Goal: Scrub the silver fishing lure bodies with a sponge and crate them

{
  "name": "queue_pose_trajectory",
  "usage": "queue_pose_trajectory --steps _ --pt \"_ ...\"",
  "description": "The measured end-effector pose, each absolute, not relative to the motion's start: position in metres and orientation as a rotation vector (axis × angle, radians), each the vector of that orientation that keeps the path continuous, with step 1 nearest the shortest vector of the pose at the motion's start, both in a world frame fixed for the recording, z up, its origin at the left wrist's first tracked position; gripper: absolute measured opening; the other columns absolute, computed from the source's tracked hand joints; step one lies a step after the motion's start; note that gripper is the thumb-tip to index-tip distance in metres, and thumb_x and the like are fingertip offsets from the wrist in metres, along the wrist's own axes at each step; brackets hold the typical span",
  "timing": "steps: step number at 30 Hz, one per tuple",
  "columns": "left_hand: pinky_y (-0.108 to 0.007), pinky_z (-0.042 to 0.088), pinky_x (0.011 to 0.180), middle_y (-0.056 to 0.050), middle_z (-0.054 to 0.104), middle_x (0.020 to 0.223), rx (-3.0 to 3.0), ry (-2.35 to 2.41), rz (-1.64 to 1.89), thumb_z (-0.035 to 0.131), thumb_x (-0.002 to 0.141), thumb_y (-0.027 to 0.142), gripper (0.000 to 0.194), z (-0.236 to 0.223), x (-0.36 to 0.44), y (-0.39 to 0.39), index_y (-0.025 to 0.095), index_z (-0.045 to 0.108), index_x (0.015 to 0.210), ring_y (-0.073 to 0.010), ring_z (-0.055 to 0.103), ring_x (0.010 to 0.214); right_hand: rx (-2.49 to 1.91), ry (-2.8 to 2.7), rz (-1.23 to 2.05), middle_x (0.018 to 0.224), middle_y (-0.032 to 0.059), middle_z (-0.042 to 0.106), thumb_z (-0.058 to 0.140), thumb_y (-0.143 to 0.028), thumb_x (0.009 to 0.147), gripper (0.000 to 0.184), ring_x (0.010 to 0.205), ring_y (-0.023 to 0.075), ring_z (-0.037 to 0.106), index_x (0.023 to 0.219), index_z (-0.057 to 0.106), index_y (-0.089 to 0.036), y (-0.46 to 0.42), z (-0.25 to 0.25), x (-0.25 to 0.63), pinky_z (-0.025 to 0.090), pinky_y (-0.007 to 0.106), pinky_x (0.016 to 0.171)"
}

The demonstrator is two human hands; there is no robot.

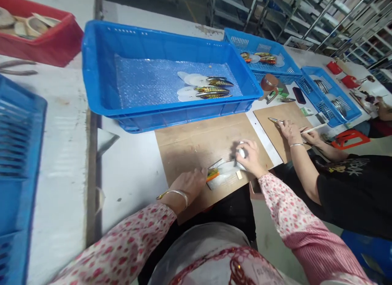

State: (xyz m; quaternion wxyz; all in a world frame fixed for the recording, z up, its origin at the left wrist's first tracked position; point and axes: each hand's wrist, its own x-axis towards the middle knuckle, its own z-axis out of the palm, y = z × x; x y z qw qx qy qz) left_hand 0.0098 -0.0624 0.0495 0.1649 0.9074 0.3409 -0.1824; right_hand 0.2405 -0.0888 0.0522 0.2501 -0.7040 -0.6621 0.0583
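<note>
My left hand (191,186) is closed at the near left of a cardboard sheet (183,144), with its fingers on a green and orange fishing lure (212,174). The lure's clear lip (228,168) points right, over a greyish pad (219,182). My right hand (250,157) curls around a small white object (241,152), perhaps a bottle; its dark lower part is blurred near the lip. Below my right fingers lies a small pale block (239,174). A gold-coloured piece (162,194) shows beside my left wrist.
Ahead, a blue bin (147,117) holds several lures (214,89) on bubble wrap. To the right, a co-worker's hands (290,132) work on another cardboard sheet (275,142). Blue baskets (289,68), a brown mug (269,84), a red bin (58,48) and pliers (18,68) stand around.
</note>
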Motion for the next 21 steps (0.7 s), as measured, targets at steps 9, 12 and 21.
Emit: queue_pose_trajectory --steps 9,12,21 --pt "-0.038 0.054 0.068 -0.017 0.063 0.097 2.569 0.985 -0.571 0.032 0.086 0.01 0.031 0.052 0.01 -0.063 0.012 0.049 0.112 -0.0275 0.067 0.086 -1.809 -1.944 0.126 0.122 0.0053 0.051 0.061 -0.03 0.079 0.014 0.112 0.0267 0.041 0.091 0.063 -0.024 -0.06 0.038 0.19 0.033 0.045 0.097" --pt "-0.039 0.053 0.069 -0.016 0.064 0.093 2.566 0.994 -0.528 0.027 0.087 0.009 0.033 0.052 0.01 -0.062 0.012 0.051 0.111 -0.0277 0.067 0.087 -1.932 -1.718 0.03 0.113 0.0077 0.055 0.06 -0.028 0.075 0.012 0.107 0.0277 0.045 0.085 0.062 -0.022 -0.084 0.036 0.261 0.035 0.046 0.094" --pt "-0.041 0.053 0.067 -0.018 0.067 0.095 2.532 0.997 -0.476 0.03 0.09 0.02 0.029 0.044 0.009 -0.057 0.012 0.051 0.109 -0.0295 0.069 0.083 -2.04 -1.321 0.045 0.104 0.0088 0.055 0.064 -0.039 0.074 0.019 0.102 0.0273 0.049 0.082 0.059 -0.022 -0.09 0.04 0.238 0.04 0.044 0.09"
